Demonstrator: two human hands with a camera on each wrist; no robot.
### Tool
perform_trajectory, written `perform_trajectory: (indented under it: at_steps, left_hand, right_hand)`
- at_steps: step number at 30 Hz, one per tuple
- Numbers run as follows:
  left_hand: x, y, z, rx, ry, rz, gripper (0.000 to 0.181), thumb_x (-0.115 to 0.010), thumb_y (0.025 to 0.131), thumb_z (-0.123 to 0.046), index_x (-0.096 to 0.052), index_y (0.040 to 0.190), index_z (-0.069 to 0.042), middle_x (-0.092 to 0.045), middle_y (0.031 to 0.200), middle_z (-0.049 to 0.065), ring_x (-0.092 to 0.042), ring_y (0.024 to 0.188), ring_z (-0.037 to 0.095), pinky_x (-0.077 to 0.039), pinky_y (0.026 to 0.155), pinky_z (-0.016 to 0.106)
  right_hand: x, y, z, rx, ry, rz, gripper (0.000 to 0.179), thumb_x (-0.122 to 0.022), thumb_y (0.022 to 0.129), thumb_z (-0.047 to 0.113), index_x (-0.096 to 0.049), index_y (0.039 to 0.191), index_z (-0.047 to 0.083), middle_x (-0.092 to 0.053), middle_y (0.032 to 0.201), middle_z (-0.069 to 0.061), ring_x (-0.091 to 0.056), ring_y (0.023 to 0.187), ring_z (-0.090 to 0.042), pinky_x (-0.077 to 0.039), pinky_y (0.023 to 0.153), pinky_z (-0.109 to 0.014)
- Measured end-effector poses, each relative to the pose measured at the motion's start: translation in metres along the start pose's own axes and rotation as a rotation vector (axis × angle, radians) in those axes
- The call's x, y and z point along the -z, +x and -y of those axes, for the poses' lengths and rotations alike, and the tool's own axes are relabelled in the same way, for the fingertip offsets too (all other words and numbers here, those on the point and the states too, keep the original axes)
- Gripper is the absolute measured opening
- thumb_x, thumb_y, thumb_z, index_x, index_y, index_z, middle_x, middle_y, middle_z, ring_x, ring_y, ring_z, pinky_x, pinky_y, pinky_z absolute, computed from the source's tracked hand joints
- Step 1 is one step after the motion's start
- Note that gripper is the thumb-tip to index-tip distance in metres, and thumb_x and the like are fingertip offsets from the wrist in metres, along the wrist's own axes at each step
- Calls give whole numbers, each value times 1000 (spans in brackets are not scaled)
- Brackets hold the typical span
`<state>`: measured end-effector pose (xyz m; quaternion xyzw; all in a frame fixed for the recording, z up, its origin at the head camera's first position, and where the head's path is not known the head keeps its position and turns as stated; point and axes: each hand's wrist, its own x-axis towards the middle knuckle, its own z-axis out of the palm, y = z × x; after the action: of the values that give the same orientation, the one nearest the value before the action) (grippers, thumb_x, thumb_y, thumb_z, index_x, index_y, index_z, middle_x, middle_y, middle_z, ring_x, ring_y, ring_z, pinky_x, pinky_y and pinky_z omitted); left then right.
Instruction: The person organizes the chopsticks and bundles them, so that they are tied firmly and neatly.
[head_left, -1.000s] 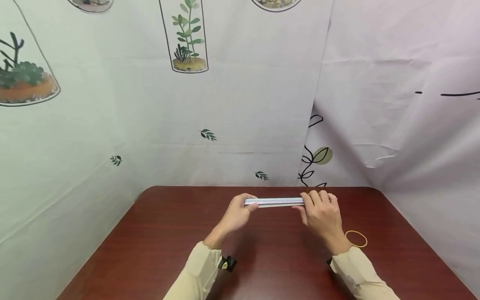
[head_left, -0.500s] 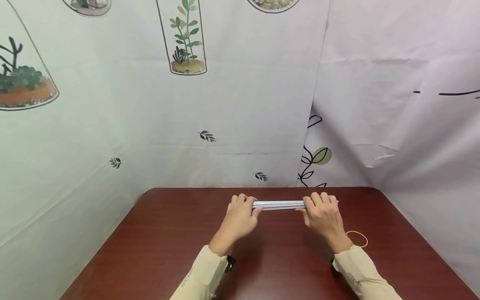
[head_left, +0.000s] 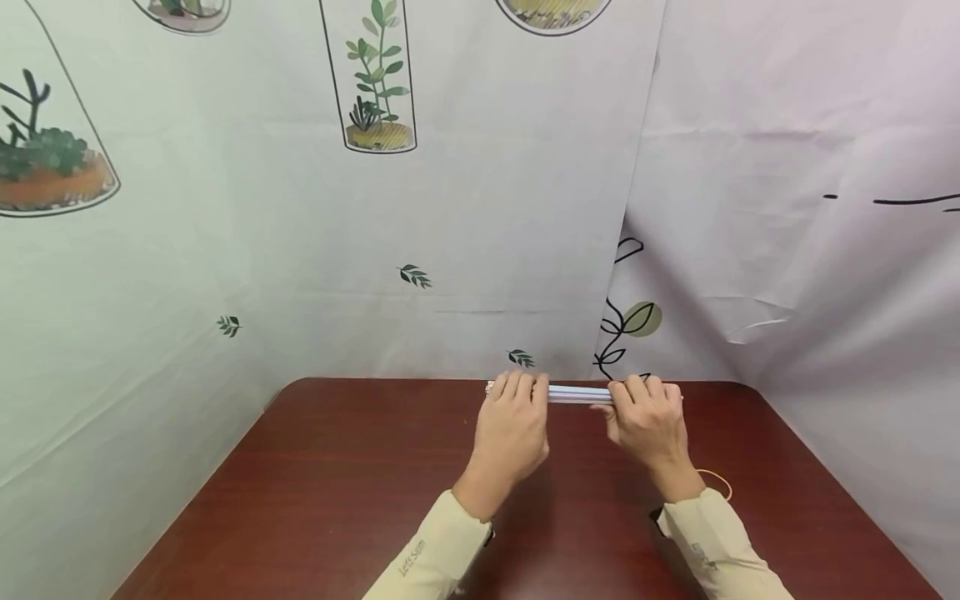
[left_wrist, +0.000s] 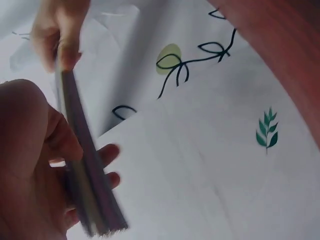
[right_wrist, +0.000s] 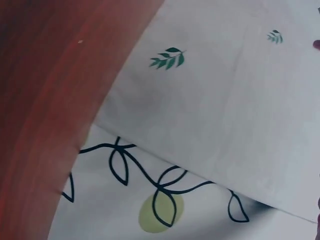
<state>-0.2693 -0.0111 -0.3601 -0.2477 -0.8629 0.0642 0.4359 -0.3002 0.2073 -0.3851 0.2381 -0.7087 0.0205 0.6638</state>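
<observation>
A slim bundle of long, thin strips (head_left: 579,394), pale blue, white and purple, is held level over the far part of the table. My left hand (head_left: 516,429) curls its fingers over the left part, with a short tip showing beyond them. In the left wrist view, the thumb and fingers of the left hand (left_wrist: 30,150) wrap the bundle (left_wrist: 92,185), whose near end looks ragged. My right hand (head_left: 647,421) grips the right end, its fingers over the top. Only slivers of fingers show at the right wrist view's right edge.
A yellow rubber band (head_left: 720,479) lies on the dark red wooden table (head_left: 360,467), partly hidden behind the right wrist. White cloth (head_left: 480,208) printed with plants hangs behind the table and along both sides.
My left hand has turned from pinching the bundle's left end to gripping over it and moved right, leaving a shorter stretch between the hands. The right hand keeps its grip, nearly in place.
</observation>
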Motion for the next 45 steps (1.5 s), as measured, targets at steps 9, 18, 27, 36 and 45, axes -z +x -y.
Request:
perform_trajectory:
  at_steps: [9,18,27,36,45]
  left_hand:
    - [-20,-1,-4,75,-11,-156,49,-61,85,-47,-55,111,-5,-55,95,8,-52,89,26,-41,86,37]
    - [-27,2,-4,141,28,-311,18,-65,79,-24,-57,85,-9,-51,78,5,-53,77,24,-44,79,34]
    - [-26,1,-6,166,6,-322,6,-50,78,-14,-53,79,-9,-49,76,6,-54,77,25,-46,83,37]
    - [-31,-4,-4,119,-9,-277,40,-61,85,-49,-55,82,-10,-50,74,4,-53,73,23,-42,73,36]
    - [-37,-5,1,111,8,-357,57,-35,99,-57,-56,76,-10,-52,71,4,-54,70,21,-45,72,36]
  right_hand:
    - [2,16,11,44,-74,-154,57,-37,102,46,-55,73,1,-41,62,-12,-36,50,-32,-28,48,-45]
    - [2,20,14,50,-81,-201,58,-40,102,47,-59,76,0,-46,63,-10,-41,52,-31,-35,52,-44]
    - [0,19,13,47,-100,-212,58,-39,103,48,-55,74,1,-45,64,-11,-41,53,-32,-36,55,-45]
    - [-2,13,10,66,-107,-185,56,-38,104,45,-54,72,2,-45,64,-11,-41,53,-32,-35,54,-44]
    - [-4,5,6,78,-39,-109,53,-45,102,46,-63,82,0,-55,69,-11,-47,58,-33,-38,56,-46]
